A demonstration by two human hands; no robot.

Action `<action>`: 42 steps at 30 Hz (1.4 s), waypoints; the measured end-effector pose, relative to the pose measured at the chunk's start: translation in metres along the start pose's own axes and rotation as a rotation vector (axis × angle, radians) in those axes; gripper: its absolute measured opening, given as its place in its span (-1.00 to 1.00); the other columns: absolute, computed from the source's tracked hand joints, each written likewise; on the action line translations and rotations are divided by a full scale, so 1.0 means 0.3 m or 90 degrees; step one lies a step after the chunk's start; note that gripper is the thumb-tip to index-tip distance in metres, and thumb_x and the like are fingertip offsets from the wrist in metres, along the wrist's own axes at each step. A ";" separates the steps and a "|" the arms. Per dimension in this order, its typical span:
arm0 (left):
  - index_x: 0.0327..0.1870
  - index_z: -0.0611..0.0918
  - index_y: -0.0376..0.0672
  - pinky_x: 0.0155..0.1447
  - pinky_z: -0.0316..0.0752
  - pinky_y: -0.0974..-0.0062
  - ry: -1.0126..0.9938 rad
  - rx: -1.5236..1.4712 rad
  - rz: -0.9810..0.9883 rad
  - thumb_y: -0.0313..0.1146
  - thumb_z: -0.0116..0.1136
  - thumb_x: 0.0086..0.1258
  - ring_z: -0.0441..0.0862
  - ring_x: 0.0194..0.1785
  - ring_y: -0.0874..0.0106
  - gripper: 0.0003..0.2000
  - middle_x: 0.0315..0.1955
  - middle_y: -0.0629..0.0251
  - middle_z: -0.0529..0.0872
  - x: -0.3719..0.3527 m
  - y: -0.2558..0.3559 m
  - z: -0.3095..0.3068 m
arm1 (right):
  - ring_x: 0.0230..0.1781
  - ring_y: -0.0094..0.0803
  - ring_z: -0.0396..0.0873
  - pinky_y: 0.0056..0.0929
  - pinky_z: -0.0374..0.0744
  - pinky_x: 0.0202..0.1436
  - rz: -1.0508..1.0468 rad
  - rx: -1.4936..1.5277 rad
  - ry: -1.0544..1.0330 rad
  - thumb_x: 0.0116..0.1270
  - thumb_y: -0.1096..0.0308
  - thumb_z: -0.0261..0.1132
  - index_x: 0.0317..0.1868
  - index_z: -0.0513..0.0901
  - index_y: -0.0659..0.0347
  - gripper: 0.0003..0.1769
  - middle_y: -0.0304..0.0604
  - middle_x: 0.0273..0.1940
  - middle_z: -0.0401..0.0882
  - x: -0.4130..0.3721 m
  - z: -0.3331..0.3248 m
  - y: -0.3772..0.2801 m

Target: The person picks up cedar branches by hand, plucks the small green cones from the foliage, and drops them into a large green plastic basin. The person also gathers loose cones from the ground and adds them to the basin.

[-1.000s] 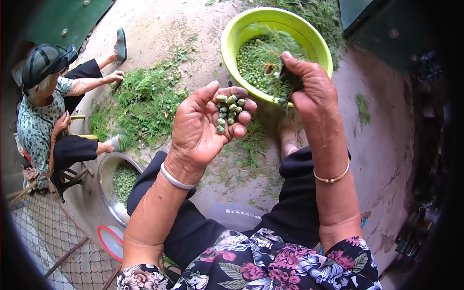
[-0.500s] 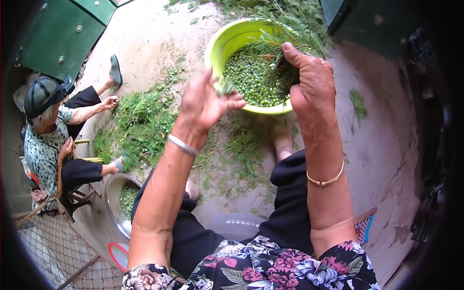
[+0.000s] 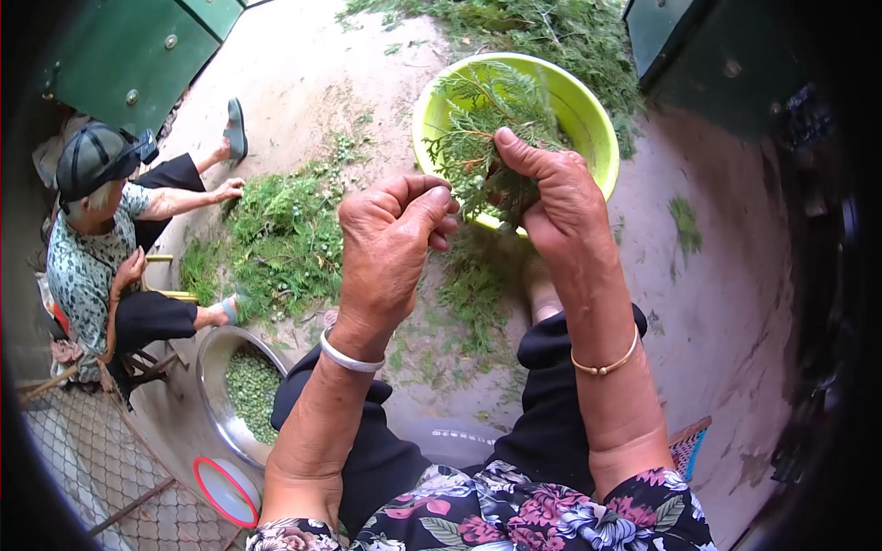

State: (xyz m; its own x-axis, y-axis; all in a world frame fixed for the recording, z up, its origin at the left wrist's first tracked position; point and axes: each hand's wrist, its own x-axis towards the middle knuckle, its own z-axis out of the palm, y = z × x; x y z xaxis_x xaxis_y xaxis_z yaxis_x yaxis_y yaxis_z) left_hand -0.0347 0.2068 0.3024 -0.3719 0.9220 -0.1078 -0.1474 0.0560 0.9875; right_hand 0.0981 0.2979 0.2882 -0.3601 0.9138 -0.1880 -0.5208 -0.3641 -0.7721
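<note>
My right hand (image 3: 565,197) grips a leafy conifer sprig (image 3: 487,124), its thumb lying along the stems and the fronds fanning out to the left. Close to the lower left of the fronds, my left hand (image 3: 395,239) is closed in a pinch; whatever is between its fingertips is too small to make out. Beneath the sprig stands a yellow-green basin (image 3: 595,119). The round green cones in it are now mostly hidden by the sprig and my hands.
Conifer branches lie piled behind the basin (image 3: 570,37) and in a heap (image 3: 285,230) at left. A co-worker (image 3: 101,239) sits beside that heap, one hand reaching to it. Near my left leg are a metal bowl (image 3: 216,395) of green cones and a red-rimmed basin (image 3: 197,473).
My left hand, earlier spread over the basin's edge with a green cone at its fingers, has closed into a pinch beside the sprig. My right hand has brought the sprig lower and leftward.
</note>
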 end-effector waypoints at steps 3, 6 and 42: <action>-0.21 0.66 -0.39 -0.42 0.48 0.71 0.007 -0.033 -0.025 -0.51 0.11 0.32 0.60 -0.47 0.61 -0.86 -0.45 0.27 0.70 0.004 -0.018 -0.037 | -0.27 -0.43 0.61 -0.46 0.56 -0.10 0.101 0.060 -0.016 0.24 0.45 0.33 -0.18 0.63 0.34 -0.83 -0.16 -0.27 0.66 -0.005 0.031 0.023; -0.19 0.66 -0.38 -0.43 0.49 0.70 -0.020 -0.077 -0.030 -0.53 0.10 0.33 0.59 -0.48 0.62 -0.85 -0.44 0.29 0.70 0.004 -0.010 -0.058 | -0.29 -0.46 0.59 -0.46 0.53 -0.09 0.173 0.105 -0.033 0.27 0.46 0.30 -0.19 0.63 0.34 -0.85 -0.20 -0.30 0.64 0.009 0.038 0.062; -0.06 0.59 -0.31 -0.45 0.52 0.39 -0.141 -0.353 -0.177 -0.44 0.12 0.34 0.67 -0.42 0.26 -0.79 -0.33 0.13 0.71 0.021 -0.062 -0.102 | -0.39 -0.45 0.64 -0.48 0.61 -0.25 0.099 -0.031 -0.061 0.13 0.57 0.36 -0.25 0.65 0.40 -0.84 -0.11 -0.35 0.68 -0.019 0.059 0.051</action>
State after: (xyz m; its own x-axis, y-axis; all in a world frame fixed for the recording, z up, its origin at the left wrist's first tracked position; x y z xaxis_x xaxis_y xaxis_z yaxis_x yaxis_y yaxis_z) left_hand -0.0623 0.1999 0.2797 -0.0635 0.9621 -0.2651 -0.6833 0.1517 0.7142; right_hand 0.0787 0.2840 0.2882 -0.5065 0.8252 -0.2499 -0.4166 -0.4880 -0.7670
